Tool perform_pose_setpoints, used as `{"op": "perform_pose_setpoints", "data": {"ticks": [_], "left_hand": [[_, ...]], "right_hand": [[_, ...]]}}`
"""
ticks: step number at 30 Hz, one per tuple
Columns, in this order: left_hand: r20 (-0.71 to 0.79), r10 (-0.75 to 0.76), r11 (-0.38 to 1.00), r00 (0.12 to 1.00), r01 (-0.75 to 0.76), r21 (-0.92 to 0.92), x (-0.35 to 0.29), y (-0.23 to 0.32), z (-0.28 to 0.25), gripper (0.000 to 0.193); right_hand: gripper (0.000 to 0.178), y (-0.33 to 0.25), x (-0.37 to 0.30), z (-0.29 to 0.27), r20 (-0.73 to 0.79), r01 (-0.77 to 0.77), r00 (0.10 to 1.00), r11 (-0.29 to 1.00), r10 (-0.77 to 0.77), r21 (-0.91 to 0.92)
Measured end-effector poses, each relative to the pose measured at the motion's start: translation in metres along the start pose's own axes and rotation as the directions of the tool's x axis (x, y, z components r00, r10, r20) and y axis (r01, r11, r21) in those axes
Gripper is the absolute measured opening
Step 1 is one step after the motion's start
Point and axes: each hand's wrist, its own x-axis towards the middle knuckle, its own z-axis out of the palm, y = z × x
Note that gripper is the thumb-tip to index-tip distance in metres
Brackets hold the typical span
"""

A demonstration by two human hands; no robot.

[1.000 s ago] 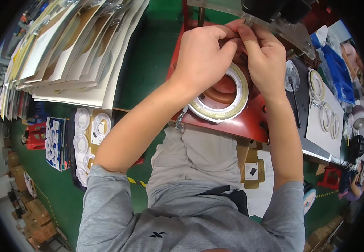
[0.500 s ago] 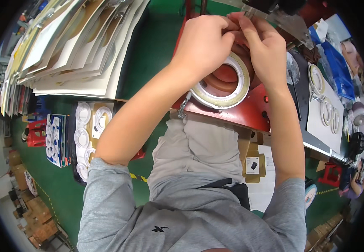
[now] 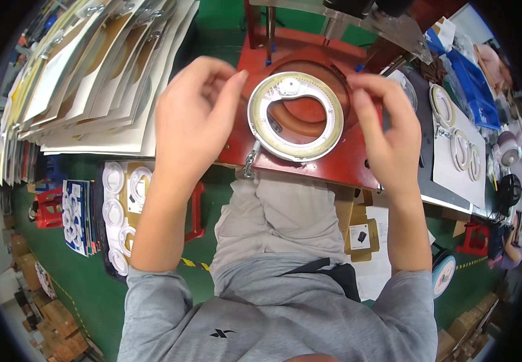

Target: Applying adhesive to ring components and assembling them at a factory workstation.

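Observation:
A white ring-shaped part [image 3: 300,152] with a yellowish inner track and a small round white piece at its top lies tilted on the red machine base [image 3: 350,164]. A short metal chain [image 3: 250,161] hangs from its lower left over the base's front edge. Beneath and behind the ring is a brown circular fixture [image 3: 318,60]. My left hand [image 3: 191,114] hovers left of the ring, thumb and fingers apart, nothing in it. To the ring's right, my right hand [image 3: 390,123] is raised with its thumb and bent forefinger apart, also holding nothing. Neither hand touches the ring.
Metal press parts [image 3: 336,24] hang above the base. Stacked white sheets [image 3: 101,130] with ring parts stand at left, and a tray of white rings [image 3: 113,212] sits lower left. At right are rings on a white sheet [image 3: 454,178] and a blue bin [image 3: 481,99].
Both hands have come back from the press and moved apart to either side. The ring now sits lower left in view with its top uncovered; the whole view has shifted.

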Motion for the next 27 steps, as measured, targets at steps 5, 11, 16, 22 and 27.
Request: {"op": "perform_pose_setpoints", "data": {"ticks": [5,11,16,22,27], "left_hand": [[0.213,-0.227,0.969,0.95,0.243,-0.049,-0.03,-0.007,0.002,0.04],[0.317,-0.385,0.842,0.867,0.47,-0.265,-0.036,-0.003,0.01,0.039],[0.452,-0.314,0.666,0.835,0.533,-0.522,-0.045,-0.007,0.002,0.034],[0.62,-0.227,0.451,0.751,0.645,-0.617,-0.068,-0.009,0.003,0.026],[0.616,-0.105,0.364,0.78,0.607,-0.706,-0.078,-0.005,0.017,0.032]], "right_hand": [[0.039,-0.015,-0.031,-0.006,0.274,0.25,0.942,0.949,-0.193,-0.19],[0.037,-0.013,-0.041,0.015,0.364,0.304,0.909,0.922,-0.205,-0.238],[0.036,-0.03,-0.05,0.004,0.345,0.353,0.904,0.898,-0.254,-0.263],[0.04,-0.05,-0.074,-0.012,0.342,0.311,0.914,0.918,-0.218,-0.247],[0.043,-0.049,-0.102,-0.013,0.04,0.15,0.989,0.954,-0.145,-0.259]]}}
